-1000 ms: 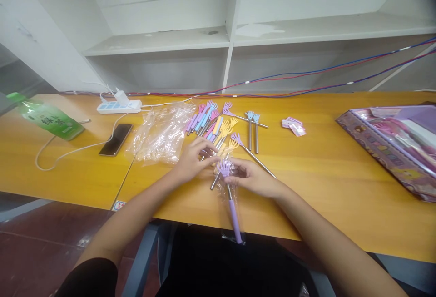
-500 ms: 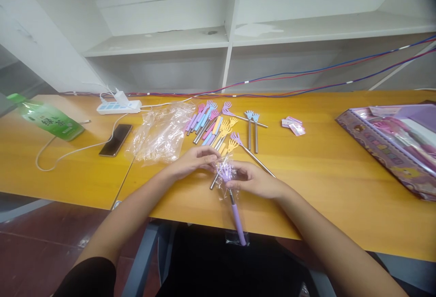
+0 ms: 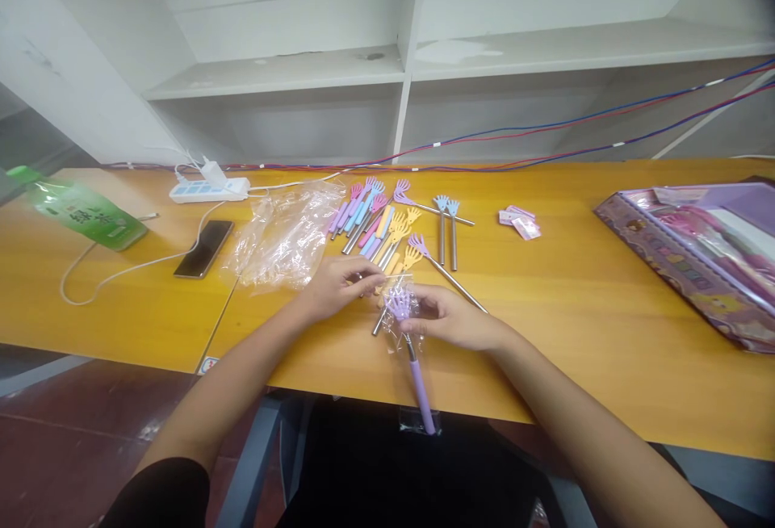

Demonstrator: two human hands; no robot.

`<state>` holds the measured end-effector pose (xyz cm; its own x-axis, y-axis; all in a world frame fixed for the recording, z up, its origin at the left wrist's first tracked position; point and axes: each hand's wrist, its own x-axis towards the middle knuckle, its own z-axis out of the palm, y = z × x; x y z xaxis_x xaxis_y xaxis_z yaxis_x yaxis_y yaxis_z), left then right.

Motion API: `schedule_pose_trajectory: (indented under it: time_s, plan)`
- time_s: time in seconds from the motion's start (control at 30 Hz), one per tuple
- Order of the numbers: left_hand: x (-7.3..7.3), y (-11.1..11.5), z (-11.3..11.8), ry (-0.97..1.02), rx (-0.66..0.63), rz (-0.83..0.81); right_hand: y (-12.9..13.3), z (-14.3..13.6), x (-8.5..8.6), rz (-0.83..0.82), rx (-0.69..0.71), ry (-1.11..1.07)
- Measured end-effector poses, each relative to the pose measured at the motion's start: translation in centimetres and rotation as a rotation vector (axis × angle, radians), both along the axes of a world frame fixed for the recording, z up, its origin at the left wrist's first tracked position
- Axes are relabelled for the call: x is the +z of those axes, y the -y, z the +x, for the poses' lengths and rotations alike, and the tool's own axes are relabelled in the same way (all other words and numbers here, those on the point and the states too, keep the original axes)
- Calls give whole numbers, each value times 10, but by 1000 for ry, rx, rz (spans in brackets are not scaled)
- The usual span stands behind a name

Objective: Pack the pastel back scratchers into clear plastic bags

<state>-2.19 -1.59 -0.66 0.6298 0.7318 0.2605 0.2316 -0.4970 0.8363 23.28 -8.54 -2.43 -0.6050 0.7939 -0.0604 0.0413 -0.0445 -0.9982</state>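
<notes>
A purple back scratcher [image 3: 423, 399] lies in a clear plastic bag [image 3: 393, 340] in front of me, its hand-shaped head toward the far side and its handle over the table's near edge. My right hand [image 3: 451, 318] is closed around the bagged head from the right. At the bag's far end, the fingers of my left hand [image 3: 346, 282] are pinched together at its thin upper edge; their tips are partly hidden. Just beyond both hands lies a pile of back scratchers [image 3: 379, 225] in several colours. A loose purple back scratcher [image 3: 451, 276] points toward my right hand.
Crumpled plastic wrap [image 3: 282, 237], a phone [image 3: 204, 249], a power strip [image 3: 209, 188] and a tilted green bottle [image 3: 85, 211] are on the left. Two blue back scratchers [image 3: 448, 233] and small cards [image 3: 521, 221] lie beyond my right hand. A patterned box [image 3: 684, 270] stands far right.
My left hand has drawn slightly left, away from the scratcher's head, and a thin edge now shows between it and my right hand. My right hand stays on the bagged scratcher.
</notes>
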Motion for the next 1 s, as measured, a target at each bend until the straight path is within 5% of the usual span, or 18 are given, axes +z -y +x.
schedule_pose_trajectory:
  time_s: [0.2, 0.53, 1.0]
  plan:
    - [-2, -2, -1, 98, -25, -300, 1, -1, 2, -29, 24, -31]
    - [-2, -7, -3, 148, -136, -499, 1, -1, 2, 3, 25, 5]
    - [1, -7, -4, 187, -110, -526, 1, -2, 3, 1, 49, 26]
